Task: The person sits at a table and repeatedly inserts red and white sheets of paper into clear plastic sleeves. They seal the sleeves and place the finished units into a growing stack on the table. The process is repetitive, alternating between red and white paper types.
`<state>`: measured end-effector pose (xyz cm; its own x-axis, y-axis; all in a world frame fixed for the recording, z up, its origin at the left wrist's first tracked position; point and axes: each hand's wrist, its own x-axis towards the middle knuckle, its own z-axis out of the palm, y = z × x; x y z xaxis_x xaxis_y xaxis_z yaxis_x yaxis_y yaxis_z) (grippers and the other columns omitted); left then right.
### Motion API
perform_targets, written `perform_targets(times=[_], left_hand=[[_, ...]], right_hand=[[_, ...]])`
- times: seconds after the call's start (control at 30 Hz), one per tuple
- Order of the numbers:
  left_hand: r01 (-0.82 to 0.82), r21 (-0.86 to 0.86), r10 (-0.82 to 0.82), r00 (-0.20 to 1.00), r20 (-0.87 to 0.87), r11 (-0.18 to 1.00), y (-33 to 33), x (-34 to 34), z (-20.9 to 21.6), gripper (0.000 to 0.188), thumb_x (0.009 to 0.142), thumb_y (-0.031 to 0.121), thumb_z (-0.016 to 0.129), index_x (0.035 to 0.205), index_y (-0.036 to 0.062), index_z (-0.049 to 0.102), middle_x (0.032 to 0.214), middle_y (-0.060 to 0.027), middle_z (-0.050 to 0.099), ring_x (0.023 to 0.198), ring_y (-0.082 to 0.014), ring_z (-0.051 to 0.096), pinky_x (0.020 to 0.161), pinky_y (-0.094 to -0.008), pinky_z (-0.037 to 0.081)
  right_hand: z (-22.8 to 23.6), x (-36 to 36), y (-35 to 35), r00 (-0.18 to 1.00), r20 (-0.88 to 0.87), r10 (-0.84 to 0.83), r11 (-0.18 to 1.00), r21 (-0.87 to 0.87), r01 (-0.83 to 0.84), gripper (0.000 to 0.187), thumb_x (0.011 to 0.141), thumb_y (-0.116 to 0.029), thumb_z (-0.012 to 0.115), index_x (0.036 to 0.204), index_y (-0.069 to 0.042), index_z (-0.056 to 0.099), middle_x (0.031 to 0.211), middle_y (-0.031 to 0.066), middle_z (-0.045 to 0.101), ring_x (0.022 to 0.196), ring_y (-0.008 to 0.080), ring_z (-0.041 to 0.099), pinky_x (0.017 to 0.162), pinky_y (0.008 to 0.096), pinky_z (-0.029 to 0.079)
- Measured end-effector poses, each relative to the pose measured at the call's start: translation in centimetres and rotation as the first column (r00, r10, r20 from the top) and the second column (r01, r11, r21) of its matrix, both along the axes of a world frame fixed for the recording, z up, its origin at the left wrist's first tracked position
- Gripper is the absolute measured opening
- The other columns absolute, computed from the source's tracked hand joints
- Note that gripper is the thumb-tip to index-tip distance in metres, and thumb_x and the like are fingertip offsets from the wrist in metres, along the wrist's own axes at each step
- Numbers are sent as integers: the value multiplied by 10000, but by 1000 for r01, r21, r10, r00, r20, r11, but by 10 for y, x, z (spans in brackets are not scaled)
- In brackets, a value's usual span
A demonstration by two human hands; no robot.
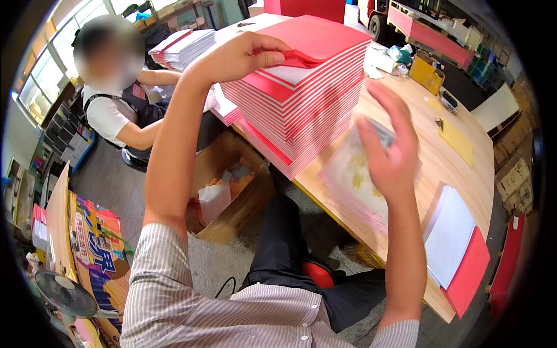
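A tall stack of red and white paper layers [290, 110] stands at the table's edge in front of me. The fingers and thumb of my left hand [241, 55] pinch the near left edge of the top red sheet [325, 37]. That edge is lifted and folded back a little, so white paper shows beneath it. To the right of the stack, my right hand [393, 148] is raised over the table, blurred, with thumb and fingers apart and nothing in it. Below it lies a clear flat plastic piece [354, 168] with yellowish patches, partly smeared.
On the wooden table [400, 232] lie white sheets [449, 238] over a red one, a yellow clipboard [455, 142] and a yellow box [426, 72]. A cardboard box of scraps [232, 214] stands on the floor. A seated co-worker [125, 107] is at the left, near another paper stack [185, 49].
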<state>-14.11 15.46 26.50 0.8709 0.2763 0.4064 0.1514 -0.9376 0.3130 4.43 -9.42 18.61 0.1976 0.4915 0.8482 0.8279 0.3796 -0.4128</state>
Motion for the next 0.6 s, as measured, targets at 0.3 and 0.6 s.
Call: perform_targets(times=[0.3,0.6], left_hand=[[58,-108,-63,997,-42,992,-1,5,10,325,1000,246,605,1207,1,658,972,-75,689,869,-132,592,806,-285,490],[159,-123,-150,986,77,980,14,6,1,308,951,268,636,1136,26,685,893,-116,694,800,-219,632,759,-328,505]], right_hand=[[36,-12,95,1000,31,-3,998,-66,5,432,796,-230,732,1160,-5,673,1197,215,645,1221,358,558,1071,445,397],[42,-12,113,973,185,-136,984,-86,154,268,793,-192,711,1020,-51,731,1043,128,719,1176,314,596,1028,448,390]])
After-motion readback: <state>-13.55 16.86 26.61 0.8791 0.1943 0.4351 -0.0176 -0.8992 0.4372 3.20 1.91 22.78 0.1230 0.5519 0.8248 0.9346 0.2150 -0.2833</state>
